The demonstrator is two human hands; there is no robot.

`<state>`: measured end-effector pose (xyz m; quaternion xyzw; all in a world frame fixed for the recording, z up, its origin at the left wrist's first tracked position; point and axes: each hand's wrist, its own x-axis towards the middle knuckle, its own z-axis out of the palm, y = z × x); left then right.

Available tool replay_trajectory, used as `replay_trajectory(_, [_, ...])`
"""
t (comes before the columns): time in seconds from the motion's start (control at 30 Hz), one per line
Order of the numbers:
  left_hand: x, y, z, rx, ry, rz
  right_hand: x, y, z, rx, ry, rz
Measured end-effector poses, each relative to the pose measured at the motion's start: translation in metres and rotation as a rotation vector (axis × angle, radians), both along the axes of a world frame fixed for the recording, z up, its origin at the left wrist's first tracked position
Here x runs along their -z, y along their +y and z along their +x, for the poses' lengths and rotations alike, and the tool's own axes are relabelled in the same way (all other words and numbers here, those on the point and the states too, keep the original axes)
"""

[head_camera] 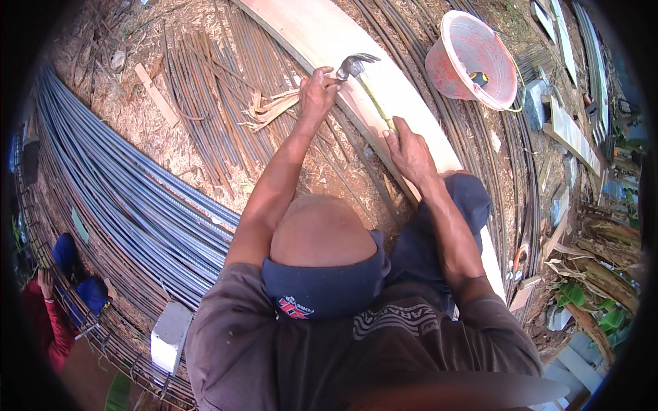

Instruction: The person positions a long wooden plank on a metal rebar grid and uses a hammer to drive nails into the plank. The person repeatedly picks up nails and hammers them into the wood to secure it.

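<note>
In my right hand is a claw hammer, gripped by its yellow-green handle. Its metal head lies over the pale wooden plank, with the claw pointing away to the right. My left hand is closed at the plank's left edge. A short brown rod-like piece shows between its fingers and meets the hammer's striking face; most of it is hidden. Peeled wood strips lie just left of that hand. My right knee rests by the plank.
Rusty steel bars and bundled ribbed rebar cover the ground to the left. A reddish bucket containing a yellow-black tool stands right of the plank. A white block is near my left side. Another person's red sleeve shows at lower left.
</note>
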<state>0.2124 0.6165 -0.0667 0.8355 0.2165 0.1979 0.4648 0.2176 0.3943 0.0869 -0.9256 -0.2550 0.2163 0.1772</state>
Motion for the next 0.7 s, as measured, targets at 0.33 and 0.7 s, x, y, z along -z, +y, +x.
replay_trajectory(0.33, [0.028, -0.014, -0.103, -0.263, -0.163, -0.479, -0.068, 0.028, 0.016, 0.02, -0.3, 1.359])
replay_trajectory(0.7, [0.02, -0.077, -0.196, -0.329, -0.058, -0.696, -0.09, 0.02, 0.012, 0.068, 0.052, 0.903])
